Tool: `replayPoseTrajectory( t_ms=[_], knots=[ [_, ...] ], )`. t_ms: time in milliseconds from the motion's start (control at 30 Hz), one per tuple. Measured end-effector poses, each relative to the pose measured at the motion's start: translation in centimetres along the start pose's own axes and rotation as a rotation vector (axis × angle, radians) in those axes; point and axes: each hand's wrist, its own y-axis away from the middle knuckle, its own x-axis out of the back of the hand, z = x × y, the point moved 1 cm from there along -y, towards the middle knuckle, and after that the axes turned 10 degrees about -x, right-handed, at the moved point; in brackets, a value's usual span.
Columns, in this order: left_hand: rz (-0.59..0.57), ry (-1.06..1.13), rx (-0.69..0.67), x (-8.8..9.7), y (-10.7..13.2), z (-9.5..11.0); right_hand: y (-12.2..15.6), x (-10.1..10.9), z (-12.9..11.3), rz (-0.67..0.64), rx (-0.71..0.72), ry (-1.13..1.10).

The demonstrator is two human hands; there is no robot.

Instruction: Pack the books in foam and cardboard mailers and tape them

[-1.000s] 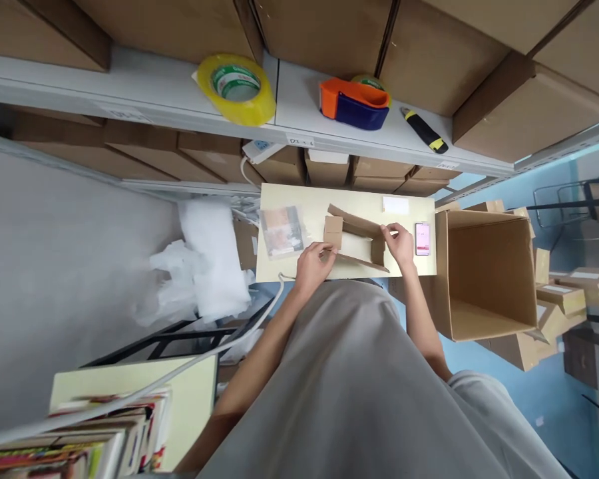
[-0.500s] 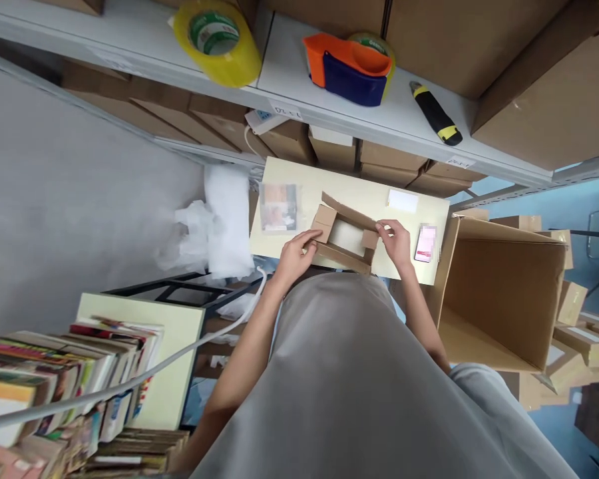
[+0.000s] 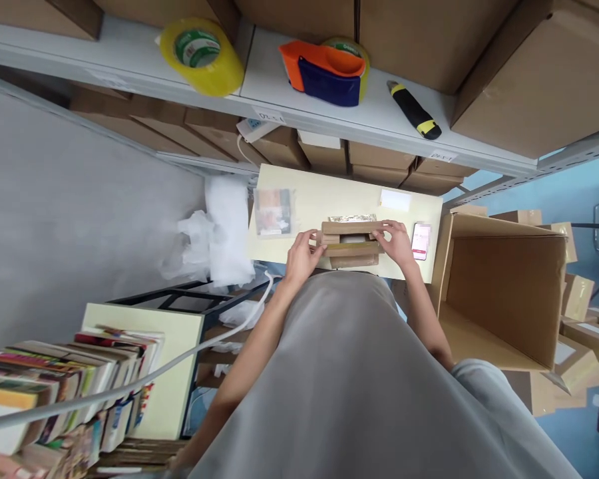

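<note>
A small brown cardboard box (image 3: 352, 251) is at the near edge of the pale table (image 3: 317, 193), its long flaps angled inward with a gap between them. My left hand (image 3: 301, 255) grips its left end, thumb and fingers on the edges. At the right end, my right hand (image 3: 395, 242) pinches the flaps between thumb and fingers. A strip of shiny gold tape (image 3: 352, 218) shows along the box's far side. Left of the box lies a flat clear-wrapped packet (image 3: 273, 211) with a printed picture.
A phone (image 3: 420, 241) and a white label sheet (image 3: 395, 199) lie on the table's right. A large open carton (image 3: 502, 293) stands to the right. The shelf above holds a tape roll (image 3: 202, 56), a tape dispenser (image 3: 327, 74) and a cutter (image 3: 414, 110). Books (image 3: 70, 372) stand lower left.
The box has turned level and its long flaps have folded inward, narrowing the opening. Both hands still hold its ends. The camera view has shifted slightly.
</note>
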Motion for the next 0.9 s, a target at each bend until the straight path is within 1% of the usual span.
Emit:
replayPoseTrajectory(
  t_ms=[67,133,200,267,400,500,667,800,900],
  knots=[
    [-0.005,-0.018,-0.025,-0.6,-0.7,-0.4,0.1,-0.6,1.1,0.003,-0.042,0.024],
    [-0.064,-0.019,-0.078,-1.3,-1.4,-0.7,0.2,-1.4,2.0,-0.024,-0.079,0.023],
    [-0.100,-0.026,-0.101,-2.0,-1.8,-0.9,0.3,-2.1,2.5,-0.052,-0.111,0.008],
    [-0.081,-0.024,-0.092,-2.6,-2.0,-1.1,0.4,-2.6,2.8,-0.037,-0.133,0.003],
    [0.023,0.033,-0.039,-3.5,-2.5,-1.5,0.5,-3.2,3.0,0.034,-0.139,0.000],
    [0.069,0.072,-0.009,-3.6,-3.2,-1.9,0.8,-3.4,3.0,0.050,-0.150,-0.047],
    [0.085,0.112,-0.005,-3.3,-4.2,-2.6,1.4,-4.1,3.0,0.069,-0.182,-0.085],
    [0.080,0.155,-0.037,-3.3,-4.0,-3.0,1.6,-4.3,2.9,0.055,-0.151,-0.099],
    [0.089,0.202,-0.058,-2.9,-3.6,-3.1,1.8,-3.9,2.6,0.068,-0.125,-0.052]
  ],
)
